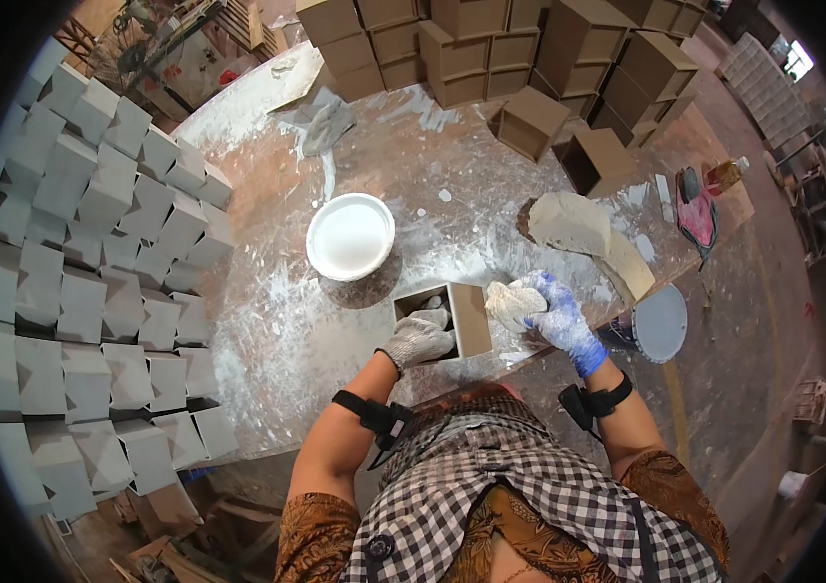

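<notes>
My left hand (pixel 421 336), in a grey knit glove, reaches into the open side of a small box (pixel 472 319) near the table's front edge. Its fingers are bent inside the box and steady it; part of them is hidden by the wall. The box has a brown face and white-coated rims. My right hand (pixel 568 321), in a blue-and-white glove, is closed around a lumpy off-white cloth (pixel 514 303) just right of the box. Beyond the box stands a round white tub (pixel 351 236) of white paste or paint.
White-coated boxes (pixel 81 306) are stacked at the left. Bare brown boxes (pixel 471 68) are piled at the back. A rag (pixel 327 128), a curved cream-coloured piece (pixel 568 222) and a pink-and-black item (pixel 696 209) lie on the spattered table (pixel 267 360). A lidded bucket (pixel 661 322) stands off its right edge.
</notes>
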`<action>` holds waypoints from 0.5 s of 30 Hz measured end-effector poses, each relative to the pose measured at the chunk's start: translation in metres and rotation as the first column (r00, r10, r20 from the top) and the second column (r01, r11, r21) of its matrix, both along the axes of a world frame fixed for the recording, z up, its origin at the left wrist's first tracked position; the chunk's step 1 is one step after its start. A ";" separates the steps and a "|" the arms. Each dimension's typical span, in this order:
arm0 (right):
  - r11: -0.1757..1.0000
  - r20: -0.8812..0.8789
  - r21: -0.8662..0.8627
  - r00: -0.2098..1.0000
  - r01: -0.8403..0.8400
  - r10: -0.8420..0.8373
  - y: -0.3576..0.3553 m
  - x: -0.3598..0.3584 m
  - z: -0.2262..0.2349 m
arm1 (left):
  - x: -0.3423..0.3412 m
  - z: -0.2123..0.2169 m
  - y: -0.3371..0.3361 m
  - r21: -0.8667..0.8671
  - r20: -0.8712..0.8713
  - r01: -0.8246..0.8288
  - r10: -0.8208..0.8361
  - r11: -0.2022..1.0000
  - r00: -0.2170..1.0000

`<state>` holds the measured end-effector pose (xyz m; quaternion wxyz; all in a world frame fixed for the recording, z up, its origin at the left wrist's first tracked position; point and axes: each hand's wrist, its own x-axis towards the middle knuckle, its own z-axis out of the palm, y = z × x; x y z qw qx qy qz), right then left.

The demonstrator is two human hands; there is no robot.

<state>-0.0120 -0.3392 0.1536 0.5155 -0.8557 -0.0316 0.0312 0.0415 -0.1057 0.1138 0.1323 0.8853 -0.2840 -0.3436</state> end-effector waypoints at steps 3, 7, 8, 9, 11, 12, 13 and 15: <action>0.992 0.157 -0.122 0.988 0.016 0.003 0.016 0.004 -0.009 | -0.004 -0.021 0.015 -0.131 0.000 -0.084 0.085 0.988 0.996; 0.973 0.259 0.172 0.960 -0.156 0.108 0.055 -0.006 -0.022 | -0.005 -0.028 0.015 -0.198 0.090 -0.006 0.024 0.980 0.996; 0.973 0.347 0.072 0.920 -0.221 0.183 0.061 -0.008 -0.023 | -0.005 -0.042 0.023 -0.198 -0.010 -0.032 0.030 0.980 0.999; 0.961 0.425 -0.034 0.867 -0.273 0.261 0.065 -0.007 -0.023 | -0.005 -0.059 0.032 -0.197 -0.110 -0.057 0.036 0.979 0.993; 0.939 0.473 -0.104 0.815 -0.327 0.336 0.068 -0.005 -0.017 | -0.005 -0.028 0.030 -0.224 -0.072 0.013 -0.029 0.974 0.997; 0.926 0.495 -0.140 0.785 -0.351 0.373 0.070 -0.003 -0.016 | -0.005 -0.042 0.034 -0.332 -0.147 -0.063 0.015 0.941 0.989; 0.933 0.428 -0.249 0.835 -0.260 0.347 0.074 -0.003 -0.020 | -0.009 -0.067 0.040 -0.434 -0.223 -0.148 0.053 0.888 0.973; 0.967 0.163 0.217 0.982 -0.135 0.100 0.075 0.015 -0.083 | -0.010 -0.121 0.042 -0.692 -0.116 -0.080 0.000 0.718 0.993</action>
